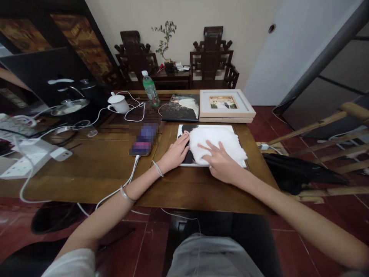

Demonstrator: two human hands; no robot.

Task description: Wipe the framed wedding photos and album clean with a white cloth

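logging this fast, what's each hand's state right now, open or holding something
Left hand: open, resting on the picture panel.
Right hand: open, spread on the white cloth.

your white cloth [217,134] hides most of the print [188,157], centre | phone screen [144,139] pixelated, left of centre | your grey shirt [213,258] cut off, bottom edge

matt, fluffy cloth [229,139]; smooth, softly glossy wooden table [178,190]; shiny plastic bottle [150,89].
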